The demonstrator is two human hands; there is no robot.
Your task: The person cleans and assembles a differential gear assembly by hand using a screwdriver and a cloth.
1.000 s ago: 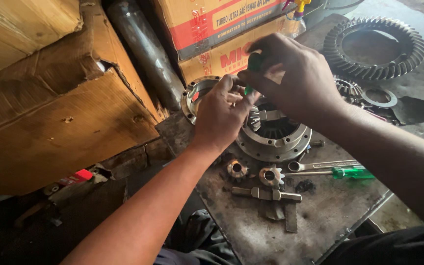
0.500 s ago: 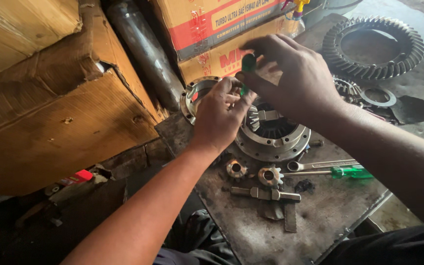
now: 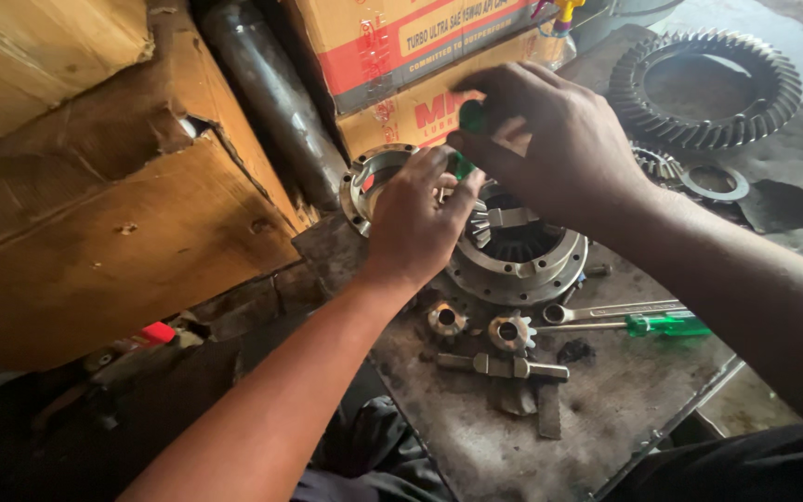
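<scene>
A round metal differential case [image 3: 518,251] with bevel gears inside sits on a dirty metal plate [image 3: 606,409]. My left hand [image 3: 415,223] rests on the case's left rim, fingers curled beside a green piece. My right hand [image 3: 550,139] hovers above the case and pinches a small green object [image 3: 471,116], likely a tool handle; its lower green part [image 3: 460,165] shows between both hands. Most of it is hidden by my fingers.
Two small pinion gears [image 3: 476,325] and a cross shaft [image 3: 504,367] lie in front of the case. A spanner and green-handled screwdriver [image 3: 662,323] lie to the right. A large ring gear [image 3: 704,88] sits far right. Cardboard boxes [image 3: 401,56], a steel pipe [image 3: 276,102] and wooden boards [image 3: 95,214] stand behind and left.
My right hand has shifted slightly with the green object, turning it above the case. My left hand stays on the rim.
</scene>
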